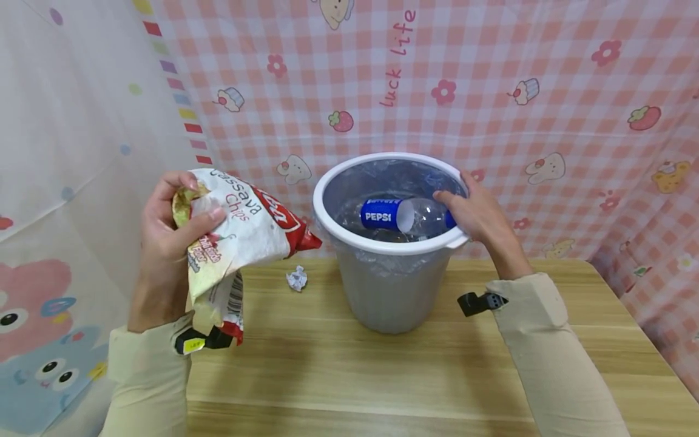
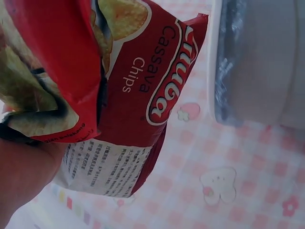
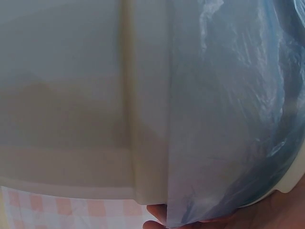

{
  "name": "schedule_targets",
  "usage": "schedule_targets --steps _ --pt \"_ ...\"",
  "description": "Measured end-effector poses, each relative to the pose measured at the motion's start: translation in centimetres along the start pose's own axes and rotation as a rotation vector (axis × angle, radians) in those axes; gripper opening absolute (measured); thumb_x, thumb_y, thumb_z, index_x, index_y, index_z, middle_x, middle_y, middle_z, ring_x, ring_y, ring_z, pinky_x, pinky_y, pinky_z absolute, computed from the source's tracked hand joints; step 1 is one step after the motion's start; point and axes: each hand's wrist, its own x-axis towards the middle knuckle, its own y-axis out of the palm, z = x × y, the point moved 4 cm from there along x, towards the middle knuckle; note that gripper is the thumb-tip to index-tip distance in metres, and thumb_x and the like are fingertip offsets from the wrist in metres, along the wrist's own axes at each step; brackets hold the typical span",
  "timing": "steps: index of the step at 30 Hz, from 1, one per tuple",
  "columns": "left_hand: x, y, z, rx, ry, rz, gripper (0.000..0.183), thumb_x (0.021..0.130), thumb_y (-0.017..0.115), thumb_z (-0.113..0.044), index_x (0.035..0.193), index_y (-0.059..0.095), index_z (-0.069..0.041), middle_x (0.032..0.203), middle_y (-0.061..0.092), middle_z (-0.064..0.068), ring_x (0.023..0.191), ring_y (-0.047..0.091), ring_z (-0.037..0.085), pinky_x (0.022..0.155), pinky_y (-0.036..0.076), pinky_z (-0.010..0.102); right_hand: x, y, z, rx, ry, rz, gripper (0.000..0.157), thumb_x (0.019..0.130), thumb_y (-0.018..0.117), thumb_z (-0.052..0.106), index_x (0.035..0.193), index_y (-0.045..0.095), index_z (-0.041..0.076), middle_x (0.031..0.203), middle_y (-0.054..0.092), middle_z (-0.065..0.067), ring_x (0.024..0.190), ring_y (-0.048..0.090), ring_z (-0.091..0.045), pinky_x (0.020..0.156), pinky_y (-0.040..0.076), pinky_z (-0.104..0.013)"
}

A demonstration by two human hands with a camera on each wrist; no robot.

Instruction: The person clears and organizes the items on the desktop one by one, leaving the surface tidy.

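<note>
My left hand (image 1: 177, 227) grips a crumpled cassava chips bag (image 1: 246, 224), held up left of the trash can (image 1: 390, 291). The left wrist view shows the bag's red printed side (image 2: 138, 76) close to the can's rim. On the can's right side, my right hand (image 1: 475, 209) holds the white rim, thumb over the inside and fingers along the outside. A clear plastic liner (image 3: 219, 109) folds over the rim. Inside the can lies a clear plastic bottle (image 1: 404, 215) with a blue Pepsi label.
A crumpled paper ball (image 1: 297, 278) lies on the wooden table (image 1: 338, 382), just left of the can. Behind the table hangs a pink checked cloth (image 1: 398, 73), with a white patterned cloth (image 1: 71, 152) at the left.
</note>
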Motion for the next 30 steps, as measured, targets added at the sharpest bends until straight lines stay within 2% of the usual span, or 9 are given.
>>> schedule_targets --steps 3,6,9,15,18,24,30 --pt "0.8 0.9 0.2 0.014 0.001 -0.023 0.025 0.083 0.058 0.014 0.099 0.051 -0.004 0.094 0.057 0.014 0.073 0.067 0.020 0.059 0.057 0.026 0.0 -0.1 0.0 -0.001 -0.001 -0.003 0.075 0.099 0.048 0.049 0.160 0.012 0.025 0.135 0.050 -0.022 0.093 0.062 -0.031 0.085 0.049 -0.045" --pt "1.7 1.6 0.6 -0.027 0.029 -0.031 0.025 0.082 0.063 0.012 0.098 0.051 -0.002 0.093 0.056 0.015 0.073 0.066 0.021 0.059 0.057 0.026 0.0 -0.1 0.0 -0.003 0.001 -0.002 0.075 0.099 0.047 0.049 0.160 0.013 0.025 0.134 0.051 -0.022 0.093 0.062 -0.031 0.085 0.049 -0.045" --pt "2.4 2.6 1.0 -0.068 0.064 -0.019 0.025 0.081 0.062 0.013 0.098 0.050 -0.001 0.094 0.054 0.015 0.075 0.066 0.023 0.061 0.057 0.027 0.0 0.0 0.0 -0.004 0.002 -0.001 0.075 0.099 0.047 0.050 0.160 0.013 0.025 0.133 0.051 -0.022 0.092 0.062 -0.030 0.085 0.048 -0.044" --pt "3.9 5.0 2.0 -0.057 0.107 -0.005 0.023 0.083 0.059 0.012 0.098 0.050 -0.003 0.094 0.053 0.014 0.077 0.065 0.022 0.064 0.058 0.027 0.0 0.0 0.0 -0.002 0.008 -0.002 0.075 0.099 0.047 0.049 0.160 0.012 0.025 0.132 0.052 -0.022 0.088 0.063 -0.028 0.082 0.049 -0.041" --pt "4.8 6.2 2.6 -0.066 0.106 -0.013 0.024 0.083 0.061 0.011 0.097 0.051 -0.005 0.092 0.054 0.012 0.075 0.064 0.020 0.063 0.057 0.026 0.0 0.0 0.0 0.008 0.007 -0.002 0.074 0.099 0.048 0.048 0.160 0.013 0.025 0.131 0.053 -0.022 0.086 0.064 -0.027 0.078 0.051 -0.039" --pt "5.9 8.4 4.4 -0.013 0.069 0.001 0.026 0.084 0.059 0.010 0.097 0.051 -0.011 0.091 0.056 0.008 0.073 0.064 0.018 0.062 0.056 0.024 0.0 0.0 -0.1 0.027 0.000 -0.003 0.072 0.100 0.048 0.047 0.160 0.015 0.025 0.127 0.055 -0.022 0.080 0.067 -0.025 0.068 0.054 -0.033" --pt "6.5 10.3 6.7 0.001 0.023 0.006 0.025 0.088 0.056 0.012 0.097 0.049 -0.011 0.092 0.055 0.006 0.074 0.063 0.016 0.064 0.056 0.023 0.0 0.0 -0.1 0.018 -0.007 -0.006 0.071 0.099 0.048 0.047 0.159 0.017 0.024 0.129 0.054 -0.021 0.087 0.065 -0.028 0.074 0.053 -0.036"
